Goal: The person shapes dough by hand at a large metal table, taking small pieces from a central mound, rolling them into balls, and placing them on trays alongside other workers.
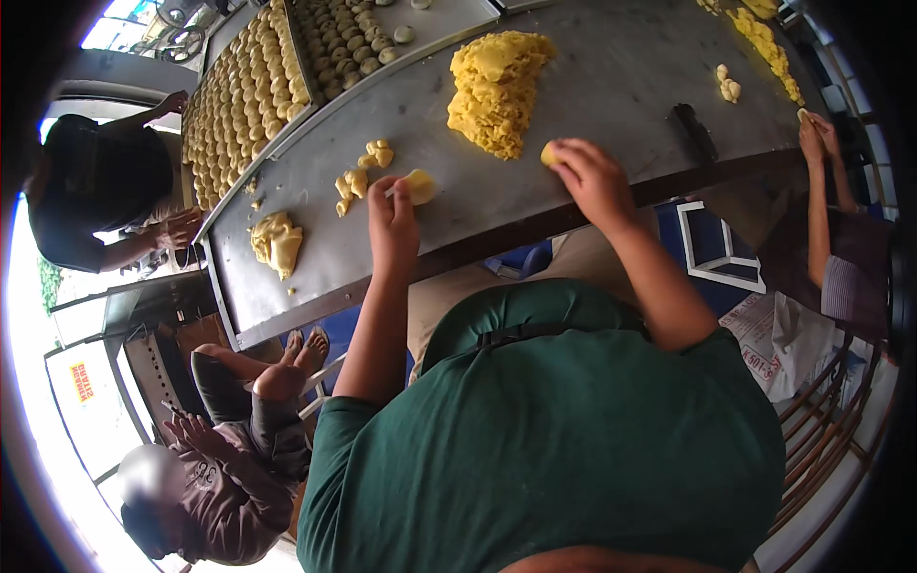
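Between the fingers of my left hand point(394, 227) is a flattened piece of pale dough point(418, 186), slightly blurred. My right hand point(596, 181) pinches a small yellow lump of filling point(548, 153) just above the metal table point(382, 253). Beyond my hands rises a big crumbly mound of yellow filling point(499, 91). Left of my left hand lie several small dough pieces point(353, 183). A larger smooth lump of dough point(277, 244) rests nearer the table's left end.
A tray of round dough balls point(244, 105) stands at the far left, beside a tray of darker ones point(339, 48). A black bar-shaped object point(693, 132) lies right. A co-worker's hands point(817, 134) work at the right edge. One person point(105, 191) stands left; another point(239, 468) sits below.
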Available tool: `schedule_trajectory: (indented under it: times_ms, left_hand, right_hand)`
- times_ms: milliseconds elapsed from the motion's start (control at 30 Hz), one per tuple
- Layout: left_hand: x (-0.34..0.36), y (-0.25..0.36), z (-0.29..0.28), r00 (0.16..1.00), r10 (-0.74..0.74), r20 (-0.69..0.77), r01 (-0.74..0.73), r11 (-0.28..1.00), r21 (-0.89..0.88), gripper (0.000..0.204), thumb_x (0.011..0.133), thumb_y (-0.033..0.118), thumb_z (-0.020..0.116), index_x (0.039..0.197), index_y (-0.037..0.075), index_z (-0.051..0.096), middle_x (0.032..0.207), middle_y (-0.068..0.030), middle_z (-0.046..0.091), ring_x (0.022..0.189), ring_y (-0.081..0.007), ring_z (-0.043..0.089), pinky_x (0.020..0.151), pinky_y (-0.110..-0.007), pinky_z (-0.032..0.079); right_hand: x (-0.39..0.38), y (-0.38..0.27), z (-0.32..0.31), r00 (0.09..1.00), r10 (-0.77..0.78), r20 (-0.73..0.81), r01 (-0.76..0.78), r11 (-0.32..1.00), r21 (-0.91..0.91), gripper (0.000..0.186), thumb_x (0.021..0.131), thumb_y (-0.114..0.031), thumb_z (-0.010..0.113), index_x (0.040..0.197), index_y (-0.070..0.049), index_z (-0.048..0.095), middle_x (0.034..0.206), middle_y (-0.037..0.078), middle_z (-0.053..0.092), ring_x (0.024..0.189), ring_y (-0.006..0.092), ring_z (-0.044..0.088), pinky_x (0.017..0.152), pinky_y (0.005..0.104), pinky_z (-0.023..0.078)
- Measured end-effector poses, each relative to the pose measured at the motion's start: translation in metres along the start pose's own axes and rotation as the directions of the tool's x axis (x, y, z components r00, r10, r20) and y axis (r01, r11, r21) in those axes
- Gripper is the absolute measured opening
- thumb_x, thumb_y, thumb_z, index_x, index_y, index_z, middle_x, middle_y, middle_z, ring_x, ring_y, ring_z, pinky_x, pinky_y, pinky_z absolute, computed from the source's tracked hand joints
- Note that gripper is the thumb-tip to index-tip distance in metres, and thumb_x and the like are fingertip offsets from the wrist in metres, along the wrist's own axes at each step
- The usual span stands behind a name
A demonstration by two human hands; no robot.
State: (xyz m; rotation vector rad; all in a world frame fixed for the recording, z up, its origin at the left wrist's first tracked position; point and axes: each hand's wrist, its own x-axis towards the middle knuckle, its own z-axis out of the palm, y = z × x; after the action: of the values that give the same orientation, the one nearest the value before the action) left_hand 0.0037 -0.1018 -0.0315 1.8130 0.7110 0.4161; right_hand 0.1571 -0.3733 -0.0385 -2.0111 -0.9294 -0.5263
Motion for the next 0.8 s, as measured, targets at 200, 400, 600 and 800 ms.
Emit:
schedule_trajectory:
  times_ms: [200, 400, 600, 800]
  left_hand:
    - [-0.016, 0.041, 0.029, 0.843, -0.233, 0.484, 0.528, 0.525, -0.667, 0.062, 0.109, 0.050, 0.044, 0.148, 0.001, 0.046, 0.140, -0.0144, 0.061, 0.131, -0.0292, 0.058, 0.114, -0.046, 0.043]
    - [-0.017, 0.067, 0.028, 0.822, -0.110, 0.558, 0.498, 0.615, -0.612, 0.051, 0.109, 0.045, 0.047, 0.140, 0.005, 0.054, 0.135, -0.0180, 0.067, 0.122, -0.0324, 0.066, 0.106, -0.044, 0.048]
    - [-0.005, 0.073, 0.006, 0.784, 0.070, 0.617, -0.287, 0.922, 0.261, 0.026, 0.084, 0.020, 0.079, 0.103, 0.003, 0.072, 0.093, -0.0200, 0.074, 0.093, -0.0371, 0.073, 0.079, -0.042, 0.055]
    - [-0.012, 0.079, 0.018, 0.818, 0.125, 0.561, -0.232, 0.965, 0.123, 0.041, 0.079, 0.017, 0.085, 0.114, 0.002, 0.070, 0.104, -0.0168, 0.076, 0.098, -0.0283, 0.074, 0.084, -0.039, 0.056]
  right_hand:
    - [0.024, -0.052, 0.004, 0.997, -0.030, -0.075, 0.048, 0.968, 0.248, 0.030, 0.084, -0.006, 0.081, 0.113, -0.008, 0.072, 0.107, 0.009, 0.075, 0.098, 0.0290, 0.072, 0.085, 0.0390, 0.058]
    - [0.027, -0.062, 0.022, 0.997, -0.017, 0.076, -0.008, 0.945, 0.326, 0.027, 0.087, -0.013, 0.079, 0.113, -0.013, 0.076, 0.108, 0.007, 0.075, 0.096, 0.0281, 0.072, 0.086, 0.0391, 0.058]
    - [0.026, -0.107, -0.001, 0.941, -0.279, 0.190, 0.269, 0.960, 0.077, 0.022, 0.087, -0.021, 0.077, 0.108, -0.017, 0.080, 0.107, 0.000, 0.073, 0.109, 0.0268, 0.063, 0.097, 0.0419, 0.050]
    - [0.031, -0.081, 0.015, 0.877, -0.274, 0.394, 0.264, 0.961, 0.081, 0.016, 0.085, -0.014, 0.077, 0.099, -0.020, 0.080, 0.111, -0.005, 0.074, 0.115, 0.0228, 0.060, 0.102, 0.0447, 0.043]
